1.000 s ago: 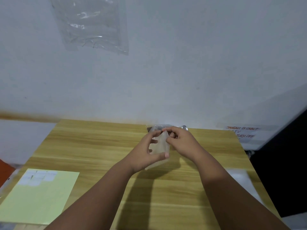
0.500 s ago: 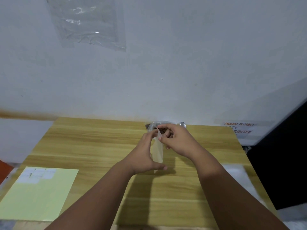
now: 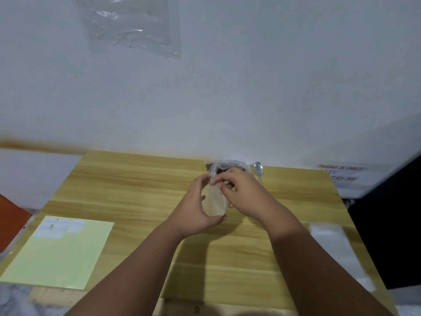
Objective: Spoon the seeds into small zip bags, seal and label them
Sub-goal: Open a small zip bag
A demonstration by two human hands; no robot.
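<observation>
A small clear zip bag (image 3: 215, 202) stands upright above the middle of the wooden table (image 3: 141, 190), held between both hands. My left hand (image 3: 196, 209) cups its left side and bottom, thumb under the lower edge. My right hand (image 3: 241, 193) pinches the bag's top edge with curled fingers. Behind them, against the wall, a larger plastic bag of dark seeds (image 3: 224, 167) is partly hidden by my right hand. A metal spoon (image 3: 258, 170) lies just to its right.
A yellow-green sheet (image 3: 57, 254) with white labels (image 3: 61, 226) at its top lies at the table's left front. A pile of clear bags (image 3: 335, 249) lies at the right edge. An orange object (image 3: 11, 222) is at far left. Plastic film (image 3: 129, 23) hangs on the wall.
The small bag has turned from tilted to upright between my hands, and my right fingers have shifted along its top edge. The spoon has come into view as the camera moved.
</observation>
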